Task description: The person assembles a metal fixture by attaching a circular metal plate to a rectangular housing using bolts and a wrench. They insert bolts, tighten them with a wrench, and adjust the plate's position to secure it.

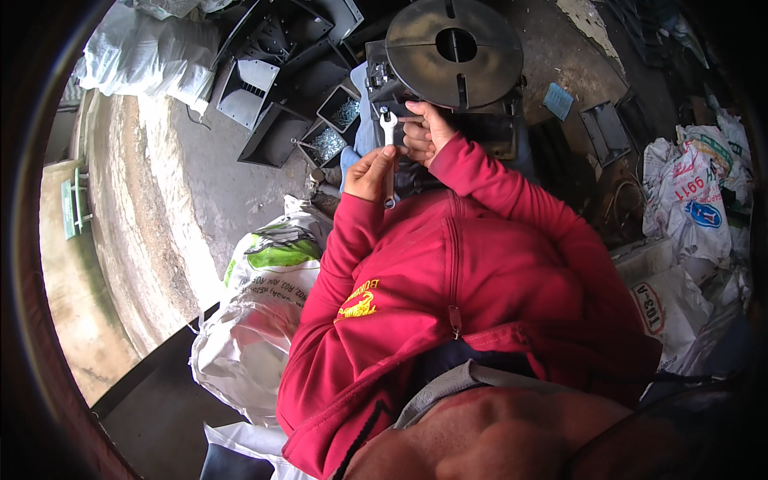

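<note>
My left hand (370, 174) grips the shaft of a silver combination wrench (390, 136), its open jaw pointing away from me and its ring end hanging below my fingers. The jaw sits at a small bolt (384, 111) on the dark metal frame. Right beside the jaw is my right hand (429, 136), its fingers curled and one fingertip reaching toward the frame. What those fingers hold, if anything, I cannot make out. Above them lies a round dark metal plate (488, 56) with a central hole and slots, covering part of the frame.
Two small trays of screws (328, 145) stand left of the frame, near black metal housings (276, 132). White sacks (256, 344) lie close on my left, with more plastic bags (692, 192) at right. A blue card (558, 102) rests on the floor.
</note>
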Demonstrator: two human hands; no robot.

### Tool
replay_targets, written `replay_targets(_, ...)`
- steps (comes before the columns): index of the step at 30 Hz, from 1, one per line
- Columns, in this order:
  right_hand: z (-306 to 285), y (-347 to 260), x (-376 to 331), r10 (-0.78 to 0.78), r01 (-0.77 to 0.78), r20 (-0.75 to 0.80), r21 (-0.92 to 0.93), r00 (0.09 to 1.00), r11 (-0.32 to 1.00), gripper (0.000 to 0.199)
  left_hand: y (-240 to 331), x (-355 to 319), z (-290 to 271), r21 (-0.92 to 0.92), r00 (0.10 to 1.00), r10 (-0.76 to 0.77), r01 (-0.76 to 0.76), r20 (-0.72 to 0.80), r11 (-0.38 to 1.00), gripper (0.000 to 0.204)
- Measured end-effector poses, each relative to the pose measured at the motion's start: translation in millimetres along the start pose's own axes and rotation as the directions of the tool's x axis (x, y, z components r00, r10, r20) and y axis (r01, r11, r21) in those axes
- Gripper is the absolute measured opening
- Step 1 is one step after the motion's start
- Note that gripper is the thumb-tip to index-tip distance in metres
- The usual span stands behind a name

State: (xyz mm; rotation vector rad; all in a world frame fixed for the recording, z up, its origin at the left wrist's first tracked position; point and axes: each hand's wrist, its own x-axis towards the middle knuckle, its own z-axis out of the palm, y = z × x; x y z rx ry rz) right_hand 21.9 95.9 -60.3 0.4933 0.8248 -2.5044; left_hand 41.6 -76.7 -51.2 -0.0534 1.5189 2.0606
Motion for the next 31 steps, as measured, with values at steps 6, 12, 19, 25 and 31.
replay_targets(6,-4.2,-0.1,-1.0,-0.017,-0.003,-0.126,-0.154,0.992,0.988,0.038,-0.2,10.7,19.0,-0.044,0.997,-0.079,0.079,-0.011,0.996,0.029)
replay_targets(12,-0.6,2.4,-8.1,-0.083,0.057,-0.109,-0.218,0.991,0.974,0.051,15.5,21.7,30.2,-0.084,0.985,-0.163,0.167,0.056,0.982,0.030)
replay_targets(19,-17.6,9.1,12.6,-0.032,0.031,-0.066,-0.008,0.997,0.999,0.035,27.1,29.4,11.6,0.079,0.976,-0.214,0.211,0.035,0.974,0.026)
replay_targets(25,-2.5,2.5,2.5,-0.037,0.036,0.021,0.046,0.999,0.998,0.039,45.7,45.4,-47.5,0.404,0.974,-0.035,-0.060,0.224,0.913,0.028)
replay_targets(31,-5.8,7.1,7.9,-0.055,0.055,0.011,0.041,0.998,0.998,0.048,25.3,16.4,-14.0,0.241,0.982,-0.147,0.114,0.123,0.964,0.027)
